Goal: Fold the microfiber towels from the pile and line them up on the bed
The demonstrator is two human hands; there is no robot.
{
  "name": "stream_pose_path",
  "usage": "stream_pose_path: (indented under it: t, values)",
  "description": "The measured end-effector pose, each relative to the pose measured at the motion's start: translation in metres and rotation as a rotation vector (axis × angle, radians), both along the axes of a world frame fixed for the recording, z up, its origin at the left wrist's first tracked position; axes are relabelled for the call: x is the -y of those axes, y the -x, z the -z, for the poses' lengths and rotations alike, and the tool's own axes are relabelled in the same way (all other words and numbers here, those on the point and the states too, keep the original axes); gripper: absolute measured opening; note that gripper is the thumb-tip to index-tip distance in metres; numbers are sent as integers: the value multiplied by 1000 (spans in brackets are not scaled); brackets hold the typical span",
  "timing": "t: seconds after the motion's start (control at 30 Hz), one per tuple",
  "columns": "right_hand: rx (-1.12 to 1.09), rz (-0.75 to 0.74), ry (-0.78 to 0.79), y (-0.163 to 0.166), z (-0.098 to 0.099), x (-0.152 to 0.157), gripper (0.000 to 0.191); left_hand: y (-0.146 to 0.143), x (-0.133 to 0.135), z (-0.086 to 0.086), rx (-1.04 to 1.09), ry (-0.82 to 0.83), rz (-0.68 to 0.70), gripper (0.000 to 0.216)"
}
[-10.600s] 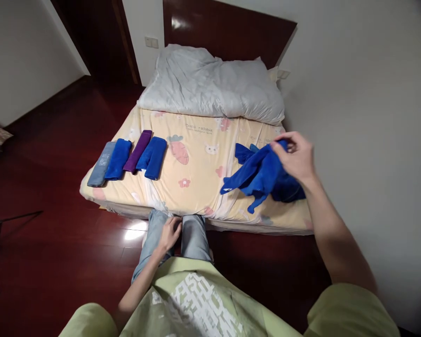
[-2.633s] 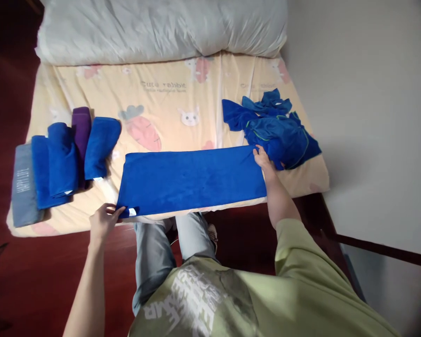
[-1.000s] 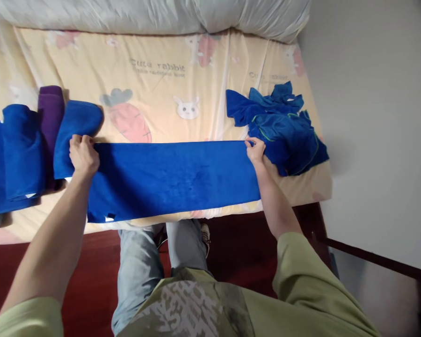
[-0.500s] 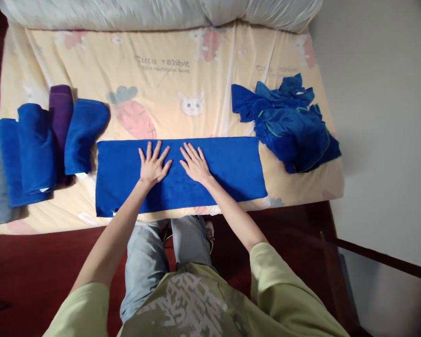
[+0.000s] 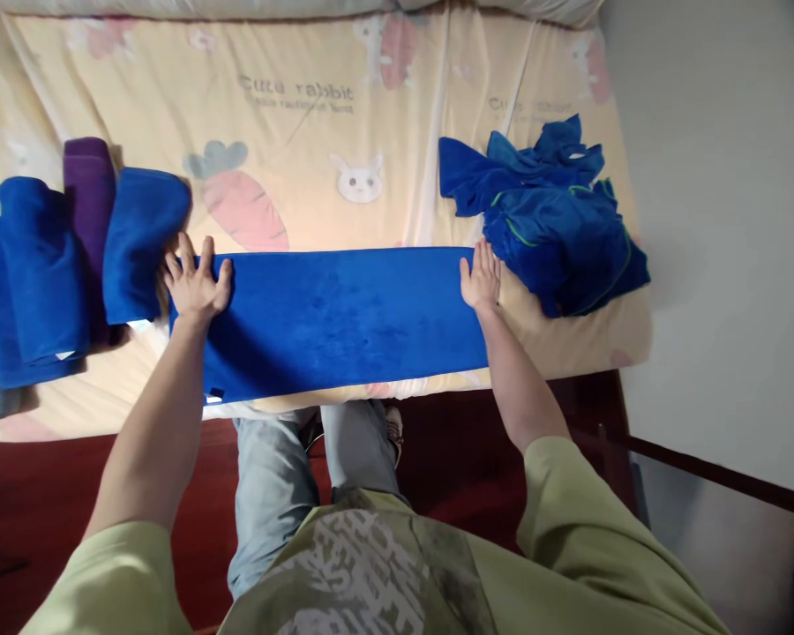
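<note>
A long blue towel [image 5: 344, 317], folded into a strip, lies flat across the near edge of the bed [image 5: 318, 132]. My left hand [image 5: 197, 280] rests flat on its left end with fingers spread. At the strip's right end my right hand [image 5: 480, 277] lies flat too, fingers stretched out. Neither hand grips anything.
Folded towels sit at the left: a blue one [image 5: 140, 242], a purple one [image 5: 90, 198] and another blue one [image 5: 36, 269]. A crumpled pile of blue cloth [image 5: 556, 220] lies right of the strip. A grey wall [image 5: 721, 220] runs along the bed's right side.
Half a second ago both hands lay side by side on the middle of the strip. They have slid apart to its two ends.
</note>
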State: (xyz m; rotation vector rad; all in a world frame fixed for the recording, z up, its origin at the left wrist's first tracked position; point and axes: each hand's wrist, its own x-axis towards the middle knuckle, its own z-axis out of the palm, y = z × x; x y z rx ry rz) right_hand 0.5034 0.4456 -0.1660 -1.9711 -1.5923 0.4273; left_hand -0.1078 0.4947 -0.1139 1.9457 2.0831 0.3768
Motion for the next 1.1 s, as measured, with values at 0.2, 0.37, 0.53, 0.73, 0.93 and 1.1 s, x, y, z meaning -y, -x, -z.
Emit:
stream_pose_path:
  t: [0.2, 0.37, 0.53, 0.73, 0.93, 1.1]
  values:
    - [172, -35, 32, 72, -38, 4, 71, -54, 35, -28, -6, -74, 108, 77]
    - [178, -378, 85, 237, -65, 63, 67, -154, 109, -26, 66, -56, 347, 70]
    - [140, -453, 180, 313, -54, 110, 64, -186, 146, 1, 126, 2, 408, 68]
    - [91, -434, 168, 283, -59, 112, 66, -153, 151, -3, 98, -32, 396, 68]
    - [131, -290, 197, 202, -54, 130, 67, -75, 172, -16, -11, 9, 170, 77]
    - [180, -77, 215, 97, -47, 155, 68, -15, 190, -19, -50, 24, 6, 76]
